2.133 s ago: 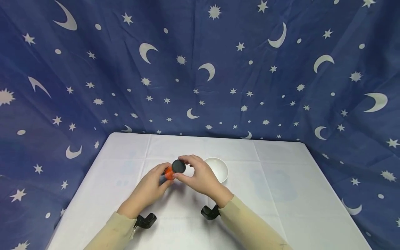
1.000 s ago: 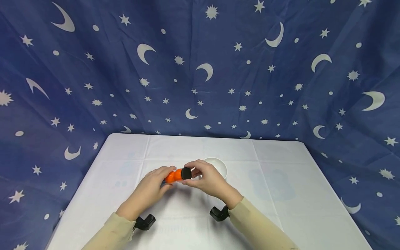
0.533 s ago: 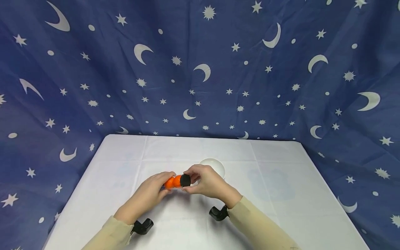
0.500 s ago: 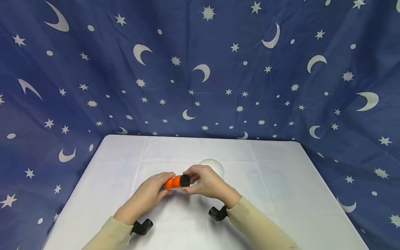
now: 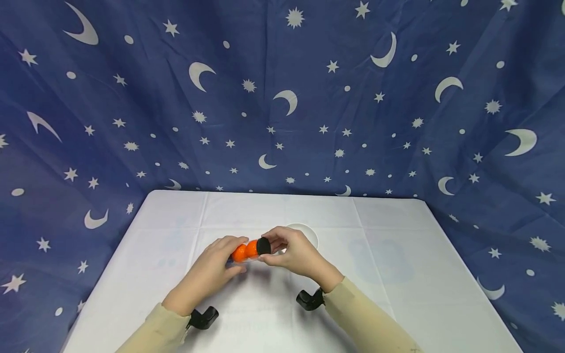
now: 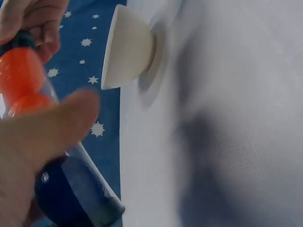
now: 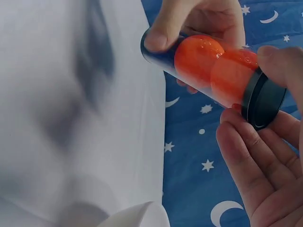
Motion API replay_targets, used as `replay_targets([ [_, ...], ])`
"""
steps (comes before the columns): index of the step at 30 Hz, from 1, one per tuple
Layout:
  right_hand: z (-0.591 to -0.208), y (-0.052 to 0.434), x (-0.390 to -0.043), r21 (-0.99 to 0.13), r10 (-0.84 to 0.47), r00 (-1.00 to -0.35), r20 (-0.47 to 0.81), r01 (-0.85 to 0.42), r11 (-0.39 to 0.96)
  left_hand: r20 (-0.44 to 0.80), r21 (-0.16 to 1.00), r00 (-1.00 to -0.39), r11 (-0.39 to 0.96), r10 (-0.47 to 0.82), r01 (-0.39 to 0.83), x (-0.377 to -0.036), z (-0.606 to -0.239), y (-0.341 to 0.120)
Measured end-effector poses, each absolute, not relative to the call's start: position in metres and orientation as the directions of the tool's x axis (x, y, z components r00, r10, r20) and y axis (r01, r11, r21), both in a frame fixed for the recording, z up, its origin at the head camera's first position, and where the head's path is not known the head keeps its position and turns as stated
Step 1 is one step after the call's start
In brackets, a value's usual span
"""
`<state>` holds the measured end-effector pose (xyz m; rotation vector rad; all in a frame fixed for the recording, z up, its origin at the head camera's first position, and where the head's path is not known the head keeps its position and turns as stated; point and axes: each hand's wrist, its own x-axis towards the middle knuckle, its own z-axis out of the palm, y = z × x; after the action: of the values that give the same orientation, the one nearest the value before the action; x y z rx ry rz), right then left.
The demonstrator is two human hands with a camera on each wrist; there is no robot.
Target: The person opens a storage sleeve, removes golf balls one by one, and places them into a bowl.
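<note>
The tube [image 5: 245, 251] is held level above the table [image 5: 397, 274], just in front of the bowl [image 5: 309, 234] — left hand [image 5: 207, 272] curled round its body, right hand [image 5: 293, 255] with fingers [image 7: 246, 156] pinching the black cap [image 7: 263, 100]. The cap sits on the tube's end with two orange balls [image 7: 215, 66] inside, so the opening looks barely begun — whether it has loosened I cannot tell, and the balls have yet to come out.

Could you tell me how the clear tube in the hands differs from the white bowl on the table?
The clear tube is long, transparent and shows orange balls inside; the white bowl is round and opaque, and its contents cannot be seen. The tube is held on its side off the table by both hands and capped by a black lid; the bowl stands untouched and open-topped.
</note>
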<state>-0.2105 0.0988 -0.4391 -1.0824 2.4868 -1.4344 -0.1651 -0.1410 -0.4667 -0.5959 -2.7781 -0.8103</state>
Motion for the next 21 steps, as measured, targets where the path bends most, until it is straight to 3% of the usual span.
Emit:
replay_targets([
  [7,-0.435,0.099,-0.208,-0.783,-0.607,-0.755,0.246,-0.524,0.334,0.372,0.399,-0.87,0.791,0.323,0.464,-0.164,-0.466,-0.138],
  [21,-0.439,0.109,-0.213,-0.891,-0.634,-0.767,0.098,-0.352,0.287,0.29,0.421,-0.884,0.781,0.366,0.461,-0.16,-0.471,-0.136],
])
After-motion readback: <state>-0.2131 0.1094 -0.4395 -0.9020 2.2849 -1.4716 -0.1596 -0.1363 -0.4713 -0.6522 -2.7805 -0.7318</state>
